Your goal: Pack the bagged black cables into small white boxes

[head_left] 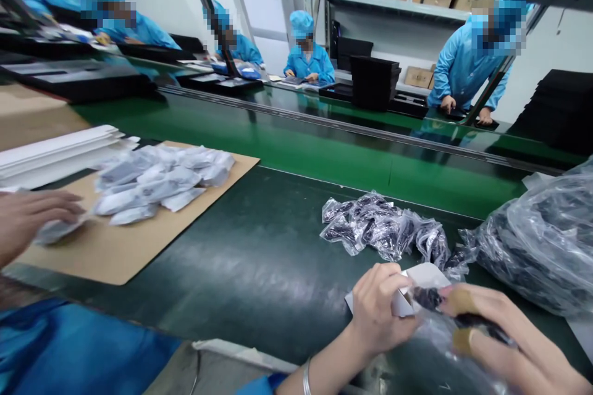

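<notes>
My left hand [377, 311] grips a small white box [419, 287] low on the dark green table [259, 259]. My right hand [503, 336], with tan tape on two fingers, holds a clear plastic bag with a black cable [456, 321] in it, and one end of the bag touches the box opening. Just behind the box lies a pile of similar bagged black cables [384, 228].
A large clear sack of black parts [542, 241] fills the right edge. On the left, a co-worker's hand [28, 219] touches small white pouches [152, 182] on a brown cardboard sheet [120, 247], beside stacked white sheets [50, 154]. Behind runs a green conveyor [324, 142], with several people in blue and black trays [373, 80] beyond it.
</notes>
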Motion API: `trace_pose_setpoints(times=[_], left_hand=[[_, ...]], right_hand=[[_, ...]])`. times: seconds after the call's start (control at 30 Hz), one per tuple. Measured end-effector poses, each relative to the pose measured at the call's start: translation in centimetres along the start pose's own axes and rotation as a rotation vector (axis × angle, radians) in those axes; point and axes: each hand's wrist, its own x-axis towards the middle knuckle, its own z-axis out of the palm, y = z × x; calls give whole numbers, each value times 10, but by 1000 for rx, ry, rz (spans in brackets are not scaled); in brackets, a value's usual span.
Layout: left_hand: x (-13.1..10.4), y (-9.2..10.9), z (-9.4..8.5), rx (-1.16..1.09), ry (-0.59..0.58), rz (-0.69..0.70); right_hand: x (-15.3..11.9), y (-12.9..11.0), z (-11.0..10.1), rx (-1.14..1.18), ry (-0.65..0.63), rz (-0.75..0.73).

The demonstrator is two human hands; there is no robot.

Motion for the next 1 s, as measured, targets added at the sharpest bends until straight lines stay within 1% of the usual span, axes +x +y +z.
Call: trace_pose_setpoints(times=[0.03, 0.07, 0.13, 0.2, 0.23, 0.3, 0.37, 0.4, 0.43, 0.53, 0.63, 0.7, 0.77, 0.9, 0.93, 0.97, 1.0], left_hand=[[0, -1, 0, -12, -3, -6], [1, -2, 0, -22, -3, -10], [2, -4, 0, -31, 10, -35], [2, -5, -1, -23, 27, -97], [2, -5, -2, -15, 33, -127], [2, -5, -3, 1, 30, -147], [2, -4, -4, 11, 27, -121], [1, -4, -3, 15, 28, -110], [1, -3, -3, 21, 32, -107], [0, -5, -2, 36, 46, -149], [-2, -10, -1, 38, 51, -224], [-3, -12, -1, 40, 37, -248], [-3, -11, 0, 41, 21, -224], [-2, -5, 3, 43, 21, -160], [-2, -4, 3, 43, 17, -157], [-3, -3, 4, 46, 15, -150], [-4, -2, 4, 48, 13, -135]], right_hand=[[7, 3, 3, -21, -34, -29], [12, 7, 7, -47, -41, -50], [17, 15, 20, -124, 11, -88], [14, 21, 36, -241, 118, -110], [11, 22, 44, -288, 183, -92], [5, 23, 56, -278, 345, -4], [1, 21, 61, -203, 484, 75], [1, 19, 62, -190, 520, 99], [1, 18, 62, -217, 528, 116], [5, 11, 62, -393, 482, 125], [9, 4, 64, -396, 430, 133], [12, 0, 65, -366, 391, 152], [14, -2, 65, -374, 346, 168], [17, -2, 61, -316, 182, 184], [17, -1, 60, -296, 158, 183], [15, 0, 60, -277, 158, 177], [13, 1, 60, -261, 186, 172]])
